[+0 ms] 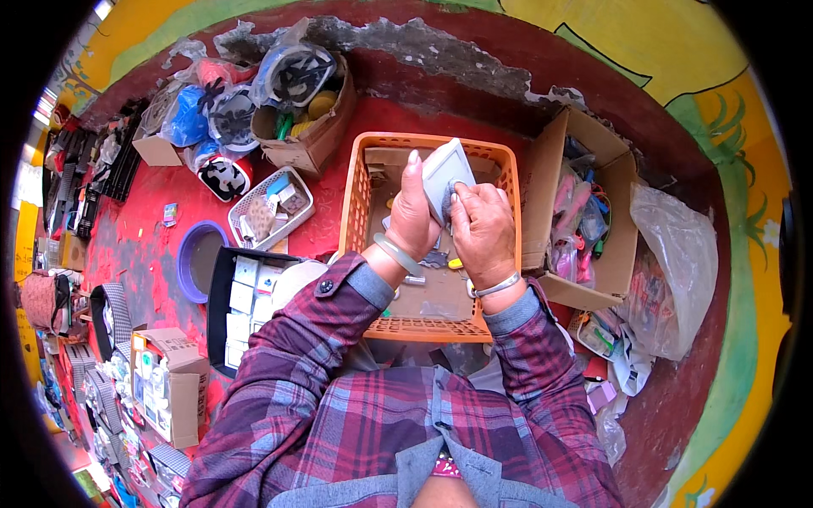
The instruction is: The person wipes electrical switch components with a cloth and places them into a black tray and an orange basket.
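Over an orange plastic basket (346,203), my left hand (412,207) grips a flat white rectangular piece with a raised border (446,168), its thumb pointing up. My right hand (484,227) is closed, pinching a small dark grey pad or wad of cloth (448,198) against the white piece's face. What the pad is exactly, I cannot make out. Below my hands, the basket holds brown cardboard (440,305) and a few small loose items, among them a yellow one (456,263).
A cardboard box of bagged colourful goods (622,254) stands right of the basket, beside clear plastic sheeting (677,262). Leftward are a white basket (303,216), a purple basin (185,262) and a black box of small white boxes (216,313). Another cardboard box (326,140) is farther back.
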Action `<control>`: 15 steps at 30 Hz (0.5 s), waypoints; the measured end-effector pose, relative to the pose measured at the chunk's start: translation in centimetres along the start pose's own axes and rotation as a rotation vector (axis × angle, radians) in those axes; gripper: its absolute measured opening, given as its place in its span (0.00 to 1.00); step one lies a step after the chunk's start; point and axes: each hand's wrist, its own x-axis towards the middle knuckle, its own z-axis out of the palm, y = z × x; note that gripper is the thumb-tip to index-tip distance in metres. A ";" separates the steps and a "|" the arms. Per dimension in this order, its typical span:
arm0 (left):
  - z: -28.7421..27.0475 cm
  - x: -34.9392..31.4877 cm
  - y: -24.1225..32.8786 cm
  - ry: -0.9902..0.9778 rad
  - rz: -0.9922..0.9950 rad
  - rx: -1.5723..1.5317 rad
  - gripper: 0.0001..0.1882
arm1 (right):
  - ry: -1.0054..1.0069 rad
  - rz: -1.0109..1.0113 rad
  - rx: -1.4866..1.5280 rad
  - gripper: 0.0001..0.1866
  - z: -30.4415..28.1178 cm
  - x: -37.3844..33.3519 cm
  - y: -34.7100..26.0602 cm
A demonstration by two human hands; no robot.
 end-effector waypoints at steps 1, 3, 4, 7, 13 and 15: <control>0.3 -0.1 -0.1 -0.003 0.029 0.025 0.34 | 0.013 0.013 0.026 0.12 0.0 -0.1 -0.1; 0.5 -0.3 -0.2 -0.030 0.070 0.073 0.34 | 0.038 0.039 0.078 0.12 0.2 -0.2 -0.2; 0.5 -0.4 -0.2 -0.056 0.083 0.097 0.34 | 0.051 0.069 0.123 0.12 0.3 -0.3 -0.3; 0.4 -0.3 -0.3 -0.082 0.121 0.142 0.35 | 0.085 0.141 0.286 0.12 1.0 -0.6 0.1; 0.3 -0.6 -0.2 -0.069 0.109 0.152 0.33 | 0.038 0.282 0.674 0.10 1.4 -0.1 1.6; 0.3 -0.6 -0.3 -0.057 0.105 0.183 0.33 | -0.005 0.321 0.695 0.10 1.1 0.0 1.8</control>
